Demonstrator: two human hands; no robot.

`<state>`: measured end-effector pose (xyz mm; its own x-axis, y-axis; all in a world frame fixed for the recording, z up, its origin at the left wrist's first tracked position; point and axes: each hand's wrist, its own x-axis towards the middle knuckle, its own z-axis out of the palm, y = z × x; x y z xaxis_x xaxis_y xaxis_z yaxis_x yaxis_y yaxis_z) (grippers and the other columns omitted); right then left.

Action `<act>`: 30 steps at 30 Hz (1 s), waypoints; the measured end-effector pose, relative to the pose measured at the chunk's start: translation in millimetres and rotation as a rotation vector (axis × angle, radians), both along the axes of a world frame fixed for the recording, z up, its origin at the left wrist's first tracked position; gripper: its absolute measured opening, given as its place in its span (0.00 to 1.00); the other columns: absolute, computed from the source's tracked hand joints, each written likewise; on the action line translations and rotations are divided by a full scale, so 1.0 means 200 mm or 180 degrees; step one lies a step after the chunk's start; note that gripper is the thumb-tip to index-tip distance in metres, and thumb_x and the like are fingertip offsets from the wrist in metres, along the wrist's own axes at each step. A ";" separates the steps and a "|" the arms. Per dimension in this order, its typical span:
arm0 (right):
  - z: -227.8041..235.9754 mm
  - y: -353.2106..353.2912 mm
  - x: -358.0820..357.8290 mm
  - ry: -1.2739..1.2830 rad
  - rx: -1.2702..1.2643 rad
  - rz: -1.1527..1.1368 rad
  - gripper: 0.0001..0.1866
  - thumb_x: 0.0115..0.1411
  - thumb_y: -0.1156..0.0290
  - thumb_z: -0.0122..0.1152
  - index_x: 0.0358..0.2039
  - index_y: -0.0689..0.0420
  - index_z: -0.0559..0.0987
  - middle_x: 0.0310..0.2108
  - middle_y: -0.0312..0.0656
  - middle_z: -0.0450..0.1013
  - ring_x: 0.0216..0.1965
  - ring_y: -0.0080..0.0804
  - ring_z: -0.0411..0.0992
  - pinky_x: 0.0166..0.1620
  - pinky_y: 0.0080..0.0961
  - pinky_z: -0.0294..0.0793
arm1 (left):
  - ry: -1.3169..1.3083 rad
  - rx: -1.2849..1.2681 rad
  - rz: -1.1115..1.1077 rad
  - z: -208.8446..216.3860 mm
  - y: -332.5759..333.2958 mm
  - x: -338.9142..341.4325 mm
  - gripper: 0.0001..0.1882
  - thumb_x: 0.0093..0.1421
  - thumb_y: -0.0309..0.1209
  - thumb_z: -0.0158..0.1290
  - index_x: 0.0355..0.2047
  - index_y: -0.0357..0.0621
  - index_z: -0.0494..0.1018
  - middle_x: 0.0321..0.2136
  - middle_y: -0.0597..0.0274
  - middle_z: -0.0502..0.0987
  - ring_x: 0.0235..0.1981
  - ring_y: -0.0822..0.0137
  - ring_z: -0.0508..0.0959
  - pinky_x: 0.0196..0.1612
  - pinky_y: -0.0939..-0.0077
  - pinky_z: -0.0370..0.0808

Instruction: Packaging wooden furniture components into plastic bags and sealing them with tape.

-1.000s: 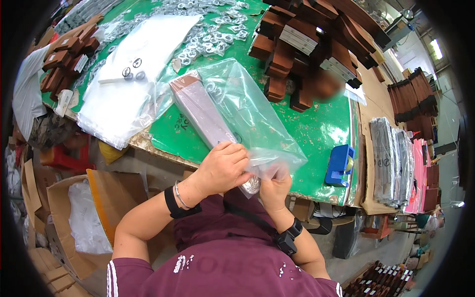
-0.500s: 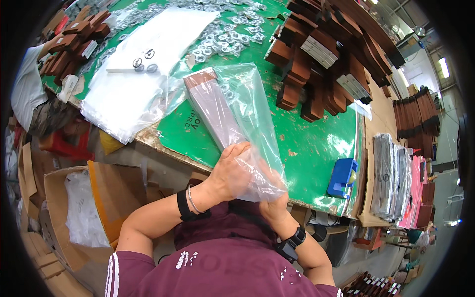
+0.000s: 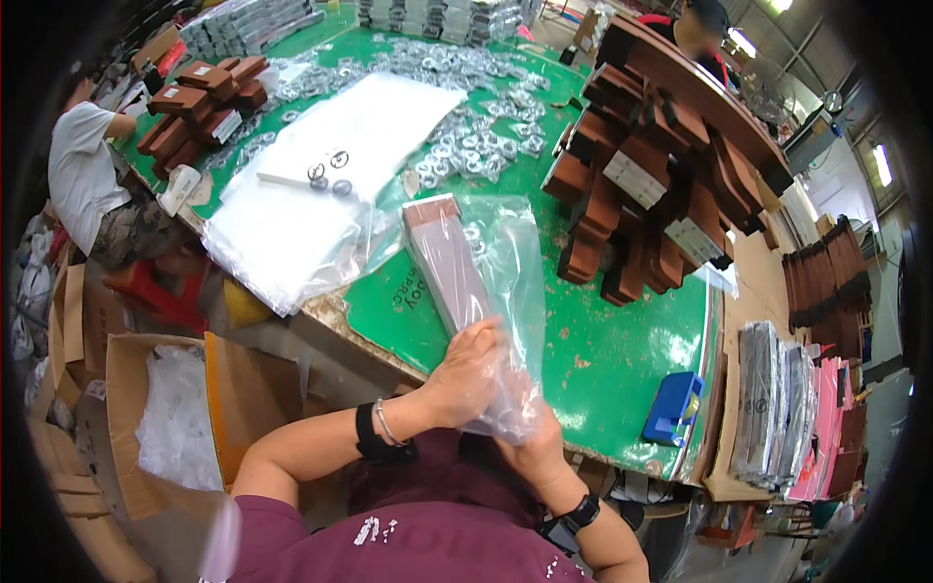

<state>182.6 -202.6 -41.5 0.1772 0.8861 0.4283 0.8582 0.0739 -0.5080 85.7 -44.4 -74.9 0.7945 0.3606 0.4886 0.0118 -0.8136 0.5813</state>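
Note:
A long brown wooden bar [image 3: 451,267], mostly covered in a pale greyish film, lies slanted over the near edge of the green table. Around it is a loose clear plastic bag [image 3: 518,257], its spare width spreading to the right of the bar. My left hand [image 3: 471,374] is closed on the bar's near part through the bag. Close beside it, my right hand [image 3: 535,437] grips the crumpled near end of the bag; the plastic partly hides its fingers. Left of the bar lies a pile of flat clear bags and white sheets [image 3: 360,117].
Many small clear packets [image 3: 486,151] cover the table's far part. Brown wooden pieces [image 3: 632,185] are stacked high at right, with a smaller stack [image 3: 199,107] far left. A blue tape dispenser [image 3: 673,408] stands near the right edge. An open carton [image 3: 258,389] sits below left. Two people are beyond.
The view has tilted up, so the table sits lower in the picture. Both hands keep their hold, and the bag is more bunched around my right hand.

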 end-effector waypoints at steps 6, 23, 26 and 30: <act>-0.01 0.03 0.03 -0.0524 0.0077 0.0140 0.24 0.47 0.75 0.68 0.48 0.58 0.79 0.55 0.51 0.73 0.55 0.55 0.72 0.52 0.42 0.75 | -0.0414 -0.2363 -0.0189 0.25 0.44 -0.09 0.13 0.58 0.19 0.49 0.44 0.36 0.73 0.43 0.52 0.75 0.46 0.60 0.77 0.46 0.67 0.75; 0.08 -0.09 0.30 0.0176 -0.0335 0.0078 0.28 0.45 0.73 0.71 0.51 0.58 0.78 0.48 0.47 0.77 0.52 0.48 0.75 0.52 0.41 0.76 | 0.3038 -0.0167 0.0015 0.32 1.18 0.65 0.35 0.50 0.57 0.63 0.33 0.28 0.76 0.30 0.47 0.80 0.30 0.56 0.79 0.32 0.60 0.75; 0.08 -0.10 0.31 0.0297 -0.0432 0.0015 0.28 0.45 0.74 0.71 0.50 0.57 0.78 0.47 0.47 0.77 0.52 0.48 0.75 0.52 0.41 0.76 | 0.3406 -0.0624 -0.0359 0.31 1.20 0.63 0.32 0.52 0.53 0.63 0.33 0.29 0.76 0.30 0.50 0.80 0.30 0.63 0.78 0.32 0.65 0.75; 0.06 -0.09 0.32 0.0447 -0.0360 0.0008 0.25 0.45 0.74 0.71 0.48 0.57 0.79 0.47 0.47 0.77 0.52 0.49 0.75 0.52 0.41 0.76 | 0.1897 -0.1797 -0.0529 0.28 1.23 0.51 0.17 0.63 0.40 0.56 0.34 0.35 0.76 0.32 0.60 0.80 0.36 0.72 0.77 0.39 0.75 0.73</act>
